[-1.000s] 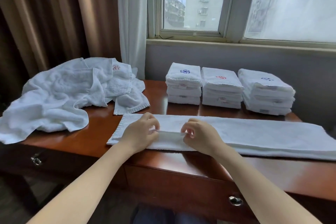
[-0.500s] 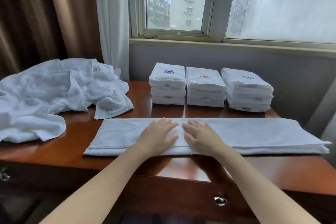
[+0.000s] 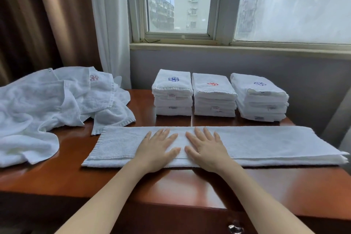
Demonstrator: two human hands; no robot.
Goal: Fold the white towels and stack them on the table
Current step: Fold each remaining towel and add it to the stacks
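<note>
The left hand (image 3: 158,150) and the right hand (image 3: 206,150) lie flat, side by side, on the middle of the towel (image 3: 266,144), fingers straight and spread, palms pressing down; neither grips anything. The towel is a long strip, folded lengthwise into layers, stretched along the near part of the table (image 3: 66,175). Behind it three stacks (image 3: 213,95) of folded towels stand in a row under the window (image 3: 180,2), and a loose heap (image 3: 47,104) of unfolded ones sprawls at the left.

To my eye this is the smoothing before the strip gets folded across, and a few things could spoil it. The layers show uneven at the right end, which reaches the table's edge there. A push outward along the strip could slide the upper layer off the lower, or nudge that end over the side so its weight pulls the rest askew. The wood looks polished and slick, so a hard press with a sideways drag may shift the whole strip rather than flatten it. At the left, a hem of the heap lies just touching the strip's far corner; bringing that end over could catch it and drag loose cloth into the fold. The stacks are near behind, and a high sweep could knock the middle one crooked
</note>
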